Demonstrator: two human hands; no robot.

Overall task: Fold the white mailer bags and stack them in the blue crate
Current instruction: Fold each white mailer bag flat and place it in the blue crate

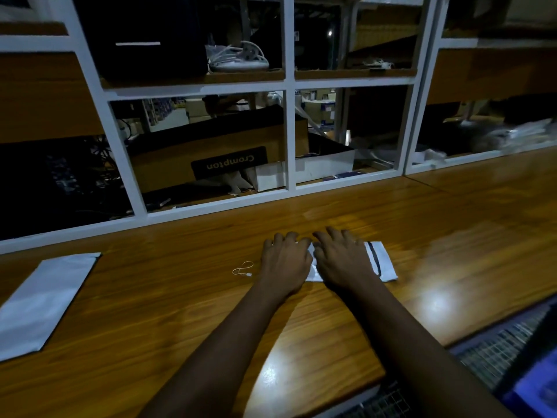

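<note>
Wooden counter (180, 297), glossy, bearing: one white mailer bag (380, 261), folded small, dark strip across its right end, pressed flat under left hand (284, 260) and right hand (342, 259), both palm-down, side by side; one flat mailer bag (45, 300) at far left, well apart; one thin white cord loop (242, 269) just left of the left hand. Blue crate (530, 390), lower right corner, below the counter edge. White-framed shelving (291, 116) behind, holding a cardboard box (217, 149) marked "Crompton".

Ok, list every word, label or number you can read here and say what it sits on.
"Crompton": upside down on a dark label on the brown cardboard box in the shelf behind the table.
Boxes further back behind the shelf: print too small and blurred to read.
White mailer bag under the hands: a dark stripe, no readable text.
</note>
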